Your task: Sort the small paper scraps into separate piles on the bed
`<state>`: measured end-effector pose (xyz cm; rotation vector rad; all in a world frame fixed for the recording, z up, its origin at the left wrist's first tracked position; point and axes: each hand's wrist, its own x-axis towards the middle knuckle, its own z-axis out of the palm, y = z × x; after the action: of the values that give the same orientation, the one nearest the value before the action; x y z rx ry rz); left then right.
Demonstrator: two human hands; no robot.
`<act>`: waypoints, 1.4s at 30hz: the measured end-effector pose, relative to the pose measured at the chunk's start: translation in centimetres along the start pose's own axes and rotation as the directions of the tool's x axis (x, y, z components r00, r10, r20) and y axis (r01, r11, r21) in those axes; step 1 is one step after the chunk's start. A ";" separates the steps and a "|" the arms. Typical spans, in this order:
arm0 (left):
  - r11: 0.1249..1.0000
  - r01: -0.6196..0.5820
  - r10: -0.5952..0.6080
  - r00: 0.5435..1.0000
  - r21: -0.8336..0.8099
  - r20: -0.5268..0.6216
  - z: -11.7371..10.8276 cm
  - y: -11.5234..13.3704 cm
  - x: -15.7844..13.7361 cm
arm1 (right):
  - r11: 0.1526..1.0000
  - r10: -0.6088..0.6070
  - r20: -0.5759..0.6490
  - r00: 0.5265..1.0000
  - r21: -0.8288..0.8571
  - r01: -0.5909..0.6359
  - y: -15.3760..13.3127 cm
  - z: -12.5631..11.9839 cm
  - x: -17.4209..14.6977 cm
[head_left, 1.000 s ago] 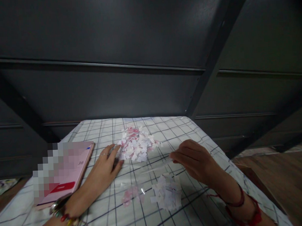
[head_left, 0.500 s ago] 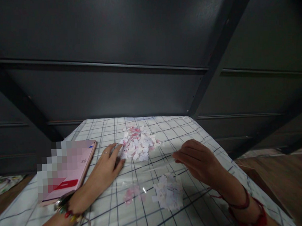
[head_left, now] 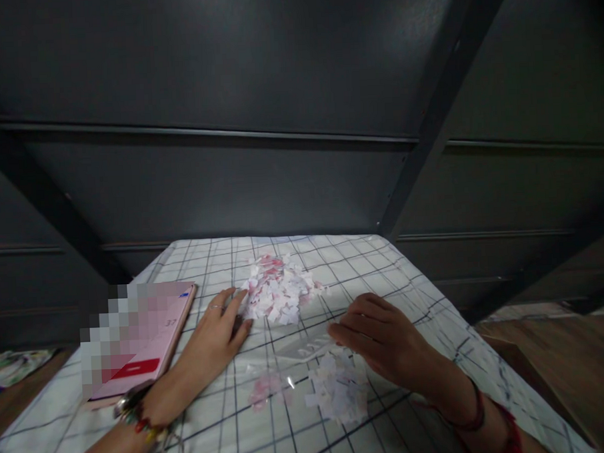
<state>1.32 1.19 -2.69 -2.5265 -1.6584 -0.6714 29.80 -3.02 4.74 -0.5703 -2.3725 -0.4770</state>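
Person's left hand: open, fingers at edge of heaped white-and-pink paper scraps.
Person's right hand: pinching transparent plastic film.
Near pile: small white paper scraps.
Far left: pink, rectangular flat-screened device.
Cover: white cloth with dark grid lines.

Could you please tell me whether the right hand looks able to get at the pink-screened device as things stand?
Probably not directly: the left forearm lies between the right hand and the pink-screened device, so reaching it would likely mean crossing over that arm.

This looks homelike; checked tablecloth, dark panelling, wood-look floor.
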 end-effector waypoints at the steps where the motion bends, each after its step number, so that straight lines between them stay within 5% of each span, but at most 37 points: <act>1: 1.000 -0.002 0.002 1.000 -0.001 -0.007 0.0 0.0 0.0 | 1.000 0.001 0.003 1.000 0.013 -0.001 0.0 -0.1 0.0; 23: 0.999 -0.013 0.011 0.999 -0.037 -0.046 0.1 -0.1 -0.2 | 0.997 0.074 -0.064 0.995 0.038 -0.072 0.9 -1.4 -0.3; 31: 1.000 -0.006 0.005 0.999 -0.026 -0.042 0.1 0.0 -0.2 | 0.991 0.079 0.085 0.993 0.099 -0.087 0.6 -1.4 -0.3; 42: 1.000 0.008 -0.008 1.000 -0.028 -0.007 -0.2 0.1 -0.2 | 0.996 0.085 -0.147 0.985 0.000 -0.086 1.4 -1.5 -0.7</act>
<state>1.24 0.93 -2.55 -2.5348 -1.6692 -0.7083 31.76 -2.79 5.61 -0.6156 -2.1982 -0.4715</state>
